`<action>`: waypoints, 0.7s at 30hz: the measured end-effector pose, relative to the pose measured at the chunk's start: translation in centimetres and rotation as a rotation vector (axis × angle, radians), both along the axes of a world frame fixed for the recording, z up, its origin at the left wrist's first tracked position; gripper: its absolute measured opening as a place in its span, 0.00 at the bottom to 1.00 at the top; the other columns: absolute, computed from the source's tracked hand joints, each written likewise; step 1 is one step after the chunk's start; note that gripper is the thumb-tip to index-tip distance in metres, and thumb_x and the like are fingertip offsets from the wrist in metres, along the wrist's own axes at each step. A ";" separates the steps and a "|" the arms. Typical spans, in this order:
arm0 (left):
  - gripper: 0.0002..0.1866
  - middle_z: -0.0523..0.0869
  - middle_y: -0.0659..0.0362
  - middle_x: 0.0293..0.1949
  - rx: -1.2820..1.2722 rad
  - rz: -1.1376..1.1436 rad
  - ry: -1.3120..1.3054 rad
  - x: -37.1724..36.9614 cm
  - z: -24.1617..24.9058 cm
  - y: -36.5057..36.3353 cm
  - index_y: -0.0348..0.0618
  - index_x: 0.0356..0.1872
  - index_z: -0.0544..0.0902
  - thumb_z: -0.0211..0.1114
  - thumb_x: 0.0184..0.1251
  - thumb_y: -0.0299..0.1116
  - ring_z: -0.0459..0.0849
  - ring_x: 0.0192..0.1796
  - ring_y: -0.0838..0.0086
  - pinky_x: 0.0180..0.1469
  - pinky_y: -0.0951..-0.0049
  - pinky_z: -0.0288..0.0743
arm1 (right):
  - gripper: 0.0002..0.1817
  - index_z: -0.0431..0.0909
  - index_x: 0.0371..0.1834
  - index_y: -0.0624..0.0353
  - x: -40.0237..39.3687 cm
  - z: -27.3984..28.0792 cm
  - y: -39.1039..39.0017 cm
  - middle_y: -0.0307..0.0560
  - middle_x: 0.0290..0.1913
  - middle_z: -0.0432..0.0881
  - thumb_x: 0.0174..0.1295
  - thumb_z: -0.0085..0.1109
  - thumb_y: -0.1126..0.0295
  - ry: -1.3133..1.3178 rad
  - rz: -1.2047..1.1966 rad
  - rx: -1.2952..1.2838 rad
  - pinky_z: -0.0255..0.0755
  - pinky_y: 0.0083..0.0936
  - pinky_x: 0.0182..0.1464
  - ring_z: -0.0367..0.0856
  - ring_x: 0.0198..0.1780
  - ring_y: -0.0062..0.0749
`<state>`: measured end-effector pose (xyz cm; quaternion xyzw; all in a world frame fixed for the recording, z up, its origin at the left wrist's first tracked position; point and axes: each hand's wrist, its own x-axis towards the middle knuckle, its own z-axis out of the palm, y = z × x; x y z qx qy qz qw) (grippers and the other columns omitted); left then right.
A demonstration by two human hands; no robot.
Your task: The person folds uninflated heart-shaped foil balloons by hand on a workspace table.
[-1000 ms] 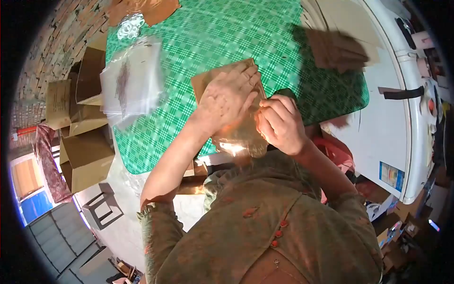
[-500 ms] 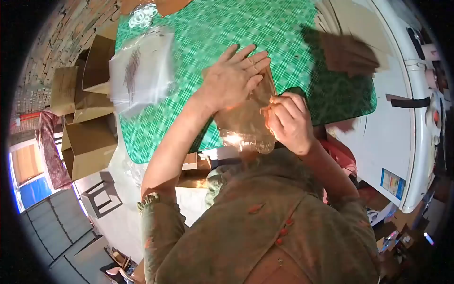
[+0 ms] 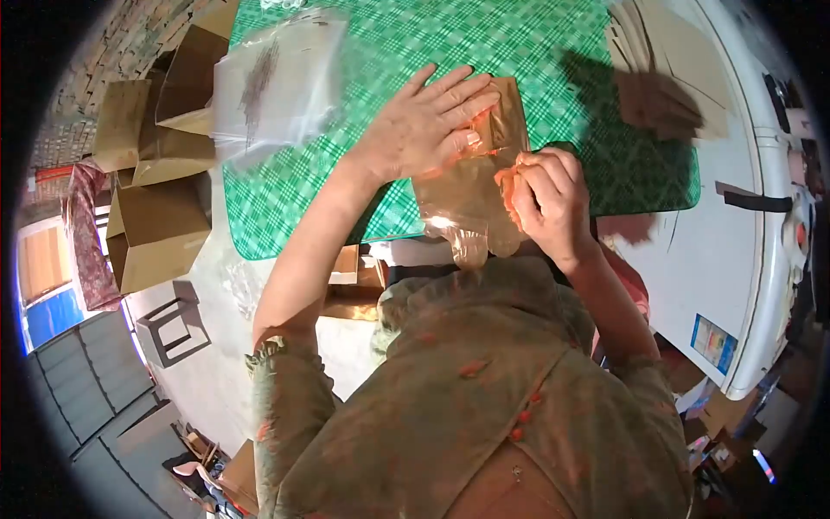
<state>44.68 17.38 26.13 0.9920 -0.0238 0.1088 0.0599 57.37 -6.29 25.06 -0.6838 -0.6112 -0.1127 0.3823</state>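
Note:
My left hand (image 3: 428,125) lies flat with fingers spread on a brown packet in clear plastic film (image 3: 458,195). The packet rests at the near edge of the green checked tabletop (image 3: 389,52), its loose plastic end hanging toward my body. At the packet's right side my right hand (image 3: 553,203) is closed round a crumpled orange piece (image 3: 510,192), whose exact nature I cannot make out. Some orange also shows beside my left fingertips.
Clear plastic bags (image 3: 281,86) lie stacked at the table's left. Open cardboard boxes (image 3: 164,225) stand beyond that edge. Flat brown sheets (image 3: 661,69) are at the back right, near a white surface (image 3: 692,251). A grey frame (image 3: 173,327) stands on the floor.
My left hand has shifted slightly up and flattened on the packet, exposing more of its far end. The whole view has shifted a little. My right hand still grips the orange piece.

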 end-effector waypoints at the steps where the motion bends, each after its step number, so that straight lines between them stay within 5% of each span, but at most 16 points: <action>1: 0.33 0.65 0.62 0.86 -0.013 -0.005 -0.017 0.0 -0.2 0.1 0.61 0.86 0.65 0.47 0.87 0.58 0.58 0.88 0.62 0.89 0.48 0.45 | 0.06 0.80 0.34 0.60 0.0 0.1 0.0 0.46 0.44 0.85 0.57 0.68 0.80 0.003 0.001 -0.005 0.78 0.39 0.55 0.83 0.50 0.44; 5: 0.32 0.65 0.61 0.86 0.018 -0.004 0.001 0.0 -0.1 -0.1 0.61 0.86 0.66 0.48 0.87 0.57 0.59 0.88 0.61 0.89 0.48 0.45 | 0.08 0.83 0.42 0.62 0.7 -0.1 -0.7 0.49 0.48 0.86 0.59 0.67 0.80 0.075 0.049 -0.043 0.78 0.41 0.58 0.84 0.52 0.46; 8: 0.32 0.65 0.61 0.86 -0.003 -0.006 0.005 -0.1 0.1 -0.2 0.61 0.86 0.66 0.48 0.87 0.56 0.59 0.88 0.61 0.89 0.48 0.45 | 0.17 0.81 0.55 0.63 1.6 0.0 -1.9 0.53 0.55 0.84 0.61 0.64 0.82 0.182 0.127 -0.030 0.78 0.44 0.62 0.83 0.56 0.51; 9: 0.32 0.65 0.61 0.86 -0.010 -0.008 0.000 -0.1 0.3 -0.2 0.61 0.86 0.66 0.48 0.87 0.55 0.59 0.87 0.61 0.89 0.48 0.45 | 0.28 0.76 0.66 0.62 2.0 0.9 -2.8 0.57 0.64 0.80 0.59 0.62 0.82 0.188 0.165 -0.135 0.74 0.48 0.68 0.80 0.64 0.56; 13: 0.32 0.65 0.61 0.86 0.009 -0.008 0.005 0.0 0.1 0.0 0.60 0.85 0.67 0.49 0.87 0.55 0.59 0.87 0.61 0.89 0.48 0.46 | 0.37 0.75 0.72 0.62 2.6 1.8 -4.1 0.56 0.73 0.75 0.52 0.63 0.79 0.057 0.269 -0.239 0.65 0.50 0.78 0.73 0.76 0.55; 21: 0.32 0.66 0.61 0.85 0.028 -0.008 -0.002 0.0 -0.1 0.0 0.59 0.85 0.68 0.49 0.87 0.56 0.59 0.87 0.61 0.88 0.48 0.46 | 0.37 0.81 0.68 0.64 1.6 0.7 -3.0 0.51 0.71 0.79 0.48 0.71 0.73 -0.239 0.284 -0.266 0.67 0.46 0.81 0.74 0.76 0.47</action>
